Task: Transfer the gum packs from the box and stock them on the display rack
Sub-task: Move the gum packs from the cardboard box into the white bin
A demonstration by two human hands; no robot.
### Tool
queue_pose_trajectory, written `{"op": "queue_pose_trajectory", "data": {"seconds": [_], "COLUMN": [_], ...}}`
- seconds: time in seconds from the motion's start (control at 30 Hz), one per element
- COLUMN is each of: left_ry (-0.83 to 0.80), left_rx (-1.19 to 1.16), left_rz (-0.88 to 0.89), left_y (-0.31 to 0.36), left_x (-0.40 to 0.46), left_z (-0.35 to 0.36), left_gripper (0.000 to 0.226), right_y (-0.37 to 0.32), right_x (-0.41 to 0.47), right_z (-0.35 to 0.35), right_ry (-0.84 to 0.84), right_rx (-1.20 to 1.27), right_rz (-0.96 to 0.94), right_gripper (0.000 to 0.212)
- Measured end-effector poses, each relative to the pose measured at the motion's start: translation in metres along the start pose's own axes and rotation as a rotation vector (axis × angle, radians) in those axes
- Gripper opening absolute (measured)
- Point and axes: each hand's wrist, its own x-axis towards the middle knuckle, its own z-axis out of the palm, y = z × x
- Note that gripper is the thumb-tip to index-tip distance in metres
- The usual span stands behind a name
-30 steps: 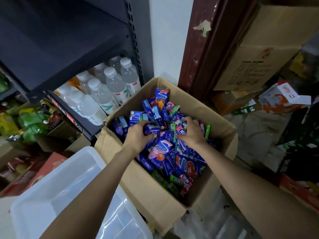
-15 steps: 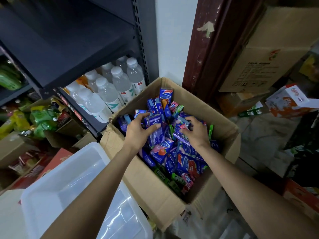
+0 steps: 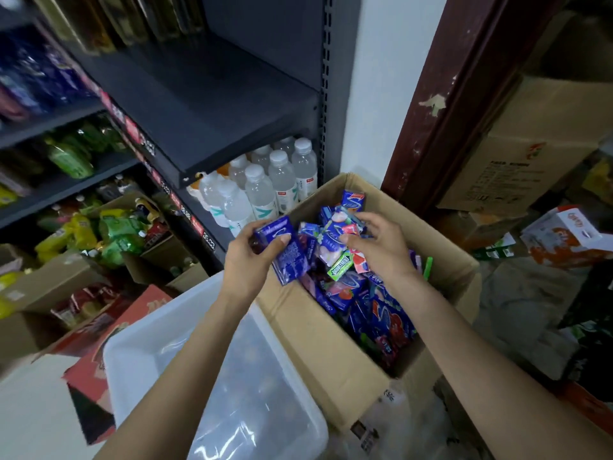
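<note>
Blue gum packs (image 3: 285, 250) are gripped by left hand (image 3: 255, 260), mixed packs (image 3: 345, 244) by right hand (image 3: 381, 247), above box (image 3: 331, 343) rim. Prob. light, stiff, slick-wrapped; best pinched across flat faces.

The dark metal shelving unit (image 3: 232, 104) has one bare shelf board, and clear water bottles (image 3: 265, 187) stand in rows on the board below. On the floor (image 3: 524, 293) beside it sit the open cardboard box (image 3: 331, 353) of gum packs (image 3: 351, 287) and a white plastic bin (image 3: 199, 376), touching it.
</note>
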Motion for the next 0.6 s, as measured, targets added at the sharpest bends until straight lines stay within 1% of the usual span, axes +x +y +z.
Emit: {"op": "queue_pose_trajectory", "data": {"seconds": [0.1, 0.17, 0.23, 0.3, 0.37, 0.43, 0.53, 0.6], "left_ry": [0.008, -0.003, -0.042, -0.12, -0.208, -0.299, -0.46, -0.573], "left_rx": [0.095, 0.214, 0.36, 0.498, 0.575, 0.632, 0.738, 0.788], "left_rz": [0.027, 0.028, 0.017, -0.02, -0.07, -0.102, -0.14, -0.115], "left_y": [-0.007, -0.021, -0.041, -0.064, -0.089, -0.115, -0.148, -0.165], "left_x": [-0.01, -0.013, -0.012, -0.011, -0.011, -0.007, 0.0, 0.006], "left_z": [-0.051, -0.088, -0.122, -0.148, -0.166, -0.176, -0.176, -0.172], "left_gripper": [0.027, 0.027, 0.036, 0.045, 0.048, 0.047, 0.043, 0.039], "right_y": [-0.008, -0.006, 0.003, 0.02, 0.041, 0.061, 0.089, 0.105], "right_x": [-0.02, -0.032, -0.045, -0.056, -0.068, -0.078, -0.09, -0.093], "right_z": [0.045, 0.08, 0.117, 0.155, 0.19, 0.218, 0.242, 0.252], "right_ry": [-0.091, -0.139, -0.182, -0.197, -0.184, -0.159, -0.071, -0.083], "right_rx": [0.033, 0.031, -0.001, -0.004, -0.009, -0.059, -0.203, -0.312], "right_rz": [0.028, 0.049, 0.065, 0.089, 0.137, 0.201, 0.243, 0.247], "right_gripper": [0.037, 0.038, 0.034, 0.029, 0.026, 0.025, 0.038, 0.028]}}
